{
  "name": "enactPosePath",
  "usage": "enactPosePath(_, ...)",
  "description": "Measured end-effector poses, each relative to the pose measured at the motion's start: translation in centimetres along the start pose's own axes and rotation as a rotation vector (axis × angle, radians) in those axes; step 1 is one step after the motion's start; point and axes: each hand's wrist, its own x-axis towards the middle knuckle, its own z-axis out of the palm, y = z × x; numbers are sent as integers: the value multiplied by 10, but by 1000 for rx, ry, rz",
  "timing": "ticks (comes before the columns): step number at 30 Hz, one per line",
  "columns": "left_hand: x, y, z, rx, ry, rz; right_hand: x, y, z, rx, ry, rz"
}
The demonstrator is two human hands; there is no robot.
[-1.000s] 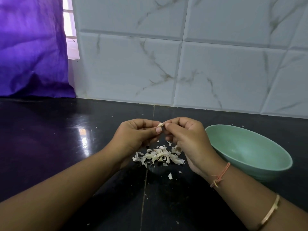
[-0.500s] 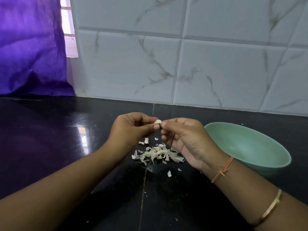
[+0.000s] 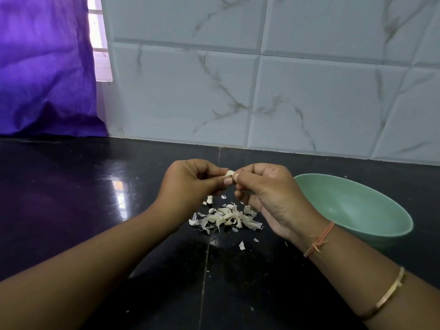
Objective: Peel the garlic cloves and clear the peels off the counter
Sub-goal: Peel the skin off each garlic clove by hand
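Observation:
A small pale garlic clove (image 3: 229, 173) is held above the black counter (image 3: 71, 210) between both hands. My left hand (image 3: 190, 182) pinches it with thumb and forefinger from the left. My right hand (image 3: 269, 191) pinches its right end with curled fingertips. Below the hands lies a heap of white garlic peels (image 3: 226, 219) on the counter. A small whole-looking clove piece (image 3: 209, 199) lies just behind the heap. A few loose peel flakes (image 3: 242, 245) sit nearer to me.
A pale green bowl (image 3: 371, 225) stands on the counter right of my right hand; what it holds is hidden by its wall. A marbled tile wall (image 3: 262, 91) backs the counter. A purple curtain (image 3: 42, 67) hangs at the far left.
Both hands stayed together on the clove and shifted slightly upward in the view. The small clove piece behind the peel heap came into sight as the hands lifted.

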Motion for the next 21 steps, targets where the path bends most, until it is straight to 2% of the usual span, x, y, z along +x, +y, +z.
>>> enactPosePath(10, 2, 0, -4, -349, -172, -332, 0, -1, 1, 103, -36, 51)
enactPosePath(15, 4, 0, -6, -518, -180, -485, 0, -1, 0, 91, -32, 53)
enactPosePath(18, 5, -1, -6, -579, -155, -517, 0, 2, 1, -9, -7, 33)
enactPosePath(21, 6, -4, -7, -537, -122, -500, -1, 7, 3, -191, 50, -18)
